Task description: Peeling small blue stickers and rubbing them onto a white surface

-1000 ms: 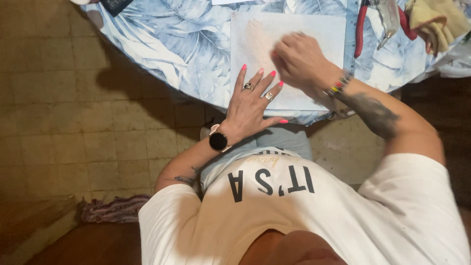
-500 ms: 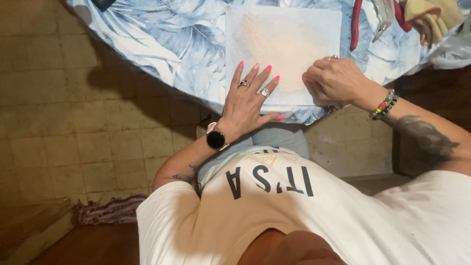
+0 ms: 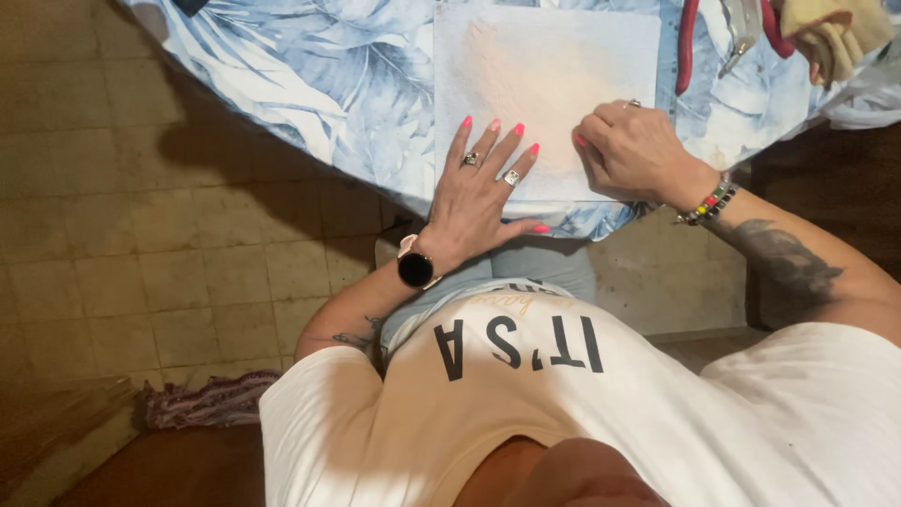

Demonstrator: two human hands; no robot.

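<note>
A pale square sheet [image 3: 549, 80] lies flat on a round table with a blue leaf-print cloth [image 3: 310, 84]. My left hand [image 3: 483, 188] rests flat on the sheet's near left corner, fingers spread, with rings and a black wrist watch. My right hand [image 3: 633, 150] is curled into a loose fist at the sheet's near right edge, fingertips pressing on it; whether it pinches anything small is hidden. A beaded bracelet sits on the right wrist.
Red-handled pliers [image 3: 687, 42] and a metal tool [image 3: 741, 33] lie at the table's far right, beside a beige cloth [image 3: 831, 33]. Tiled floor [image 3: 141, 235] spreads to the left, with a striped rug [image 3: 202, 404] near my chair.
My right hand has slid from the middle of the sheet toward its near right edge. The left hand has stayed flat on the near left corner.
</note>
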